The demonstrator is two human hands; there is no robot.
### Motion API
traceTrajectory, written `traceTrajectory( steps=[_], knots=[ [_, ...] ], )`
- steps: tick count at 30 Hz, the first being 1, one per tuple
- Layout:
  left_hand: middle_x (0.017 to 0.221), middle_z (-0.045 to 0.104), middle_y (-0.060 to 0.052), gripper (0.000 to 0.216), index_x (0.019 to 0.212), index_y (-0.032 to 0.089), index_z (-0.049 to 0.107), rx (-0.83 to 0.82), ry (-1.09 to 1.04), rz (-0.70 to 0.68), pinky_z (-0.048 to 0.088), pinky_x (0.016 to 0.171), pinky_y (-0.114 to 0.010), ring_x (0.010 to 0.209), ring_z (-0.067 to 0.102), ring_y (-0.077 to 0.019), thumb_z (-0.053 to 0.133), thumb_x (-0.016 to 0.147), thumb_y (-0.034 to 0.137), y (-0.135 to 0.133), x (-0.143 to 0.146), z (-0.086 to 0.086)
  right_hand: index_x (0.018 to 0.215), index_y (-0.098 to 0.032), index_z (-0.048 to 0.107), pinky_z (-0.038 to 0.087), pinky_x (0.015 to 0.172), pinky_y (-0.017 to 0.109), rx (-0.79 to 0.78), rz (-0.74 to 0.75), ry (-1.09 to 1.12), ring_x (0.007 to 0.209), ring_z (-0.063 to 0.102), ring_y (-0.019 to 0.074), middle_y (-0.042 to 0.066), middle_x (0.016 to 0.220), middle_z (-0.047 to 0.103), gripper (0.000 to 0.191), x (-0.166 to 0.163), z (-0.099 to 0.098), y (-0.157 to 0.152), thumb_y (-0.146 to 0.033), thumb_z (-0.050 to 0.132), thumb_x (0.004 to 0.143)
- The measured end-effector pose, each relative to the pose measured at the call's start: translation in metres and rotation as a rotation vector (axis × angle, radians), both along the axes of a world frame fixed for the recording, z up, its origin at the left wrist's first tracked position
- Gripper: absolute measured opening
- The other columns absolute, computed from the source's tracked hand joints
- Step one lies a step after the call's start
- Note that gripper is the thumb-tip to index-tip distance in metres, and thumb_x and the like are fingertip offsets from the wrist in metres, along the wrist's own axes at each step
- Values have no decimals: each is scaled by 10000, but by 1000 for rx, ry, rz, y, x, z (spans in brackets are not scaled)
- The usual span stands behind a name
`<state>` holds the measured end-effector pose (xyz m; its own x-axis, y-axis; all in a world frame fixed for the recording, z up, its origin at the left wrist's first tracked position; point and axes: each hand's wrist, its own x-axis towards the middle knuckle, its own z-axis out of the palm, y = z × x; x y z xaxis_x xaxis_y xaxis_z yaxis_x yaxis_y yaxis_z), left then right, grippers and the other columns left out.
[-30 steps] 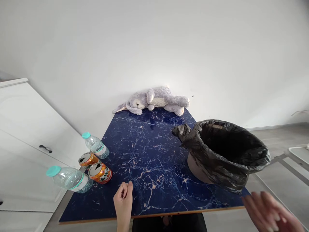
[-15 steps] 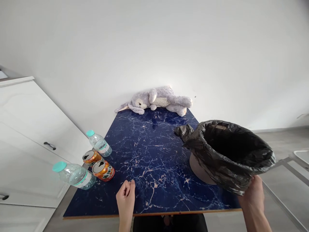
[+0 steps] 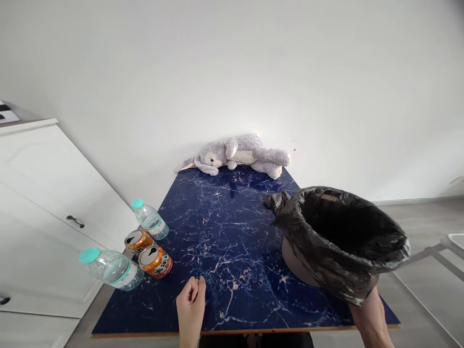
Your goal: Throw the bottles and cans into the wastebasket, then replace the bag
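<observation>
My left hand rests on the table near its front edge, fingers curled into a loose fist with nothing visible in it. My right hand is against the right side of a trash can, its fingers hidden behind the can and its bag. A black plastic bag lines the can and folds over its rim, with a knotted bunch at the left; the inside is dark. Left of my left hand stand two orange drink cans with opened tops, beside two clear bottles with turquoise caps.
A grey plush rabbit lies on its side at the far end of the blue marble-patterned table, against the white wall. A white cabinet stands at the left. Pale metal framing is on the floor at the right.
My right hand has moved left and lower around the trash can, which has shifted slightly left. My left fist stays nearly in place. The whole view has tilted up a little.
</observation>
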<state>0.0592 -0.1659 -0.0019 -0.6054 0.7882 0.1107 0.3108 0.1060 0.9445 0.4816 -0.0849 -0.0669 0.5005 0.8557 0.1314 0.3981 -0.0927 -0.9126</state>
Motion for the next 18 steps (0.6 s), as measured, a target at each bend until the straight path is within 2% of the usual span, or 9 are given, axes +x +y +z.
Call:
traceTrajectory(
  steps=[4, 8, 10, 14, 18],
  knots=[
    [680, 182, 60, 569, 685, 259, 195, -5, 4, -16, 322, 552, -246, 606, 232, -132, 635, 937, 518, -2, 0, -1, 1387, -138, 620, 571, 921, 394, -44, 52, 27, 1169, 710, 387, 173, 1187, 773, 715, -20, -4, -4, -545, 692, 803],
    [670, 182, 60, 582, 676, 258, 196, -2, 14, -24, 320, 545, -247, 598, 238, -132, 646, 929, 526, -3, 0, -1, 1305, -214, 721, 593, 981, 398, -45, 206, 81, 1169, 729, 354, 137, 1222, 798, 583, -50, -6, -6, -643, 582, 936],
    [667, 187, 60, 580, 674, 258, 199, 3, 18, -30, 325, 545, -248, 595, 240, -132, 639, 935, 530, -3, -1, -1, 1288, -242, 756, 589, 1043, 430, -35, 281, 114, 1234, 716, 357, 120, 1240, 804, 625, -65, -7, -8, -719, 482, 992],
    [657, 188, 60, 584, 673, 256, 195, 16, 23, -41, 332, 544, -249, 585, 245, -131, 627, 945, 539, -2, -2, -1, 1382, -238, 751, 513, 1189, 528, -98, 414, 173, 1464, 584, 383, 121, 1383, 758, 760, -85, -13, -14, -812, 433, 997],
    [629, 196, 64, 595, 661, 257, 199, 16, 22, -68, 329, 528, -249, 554, 256, -125, 624, 945, 562, -3, -2, -3, 1547, -231, 636, 354, 1306, 548, -209, 546, 200, 1614, 392, 373, 116, 1625, 583, 799, -100, -10, -21, -792, 473, 1002]
  ],
)
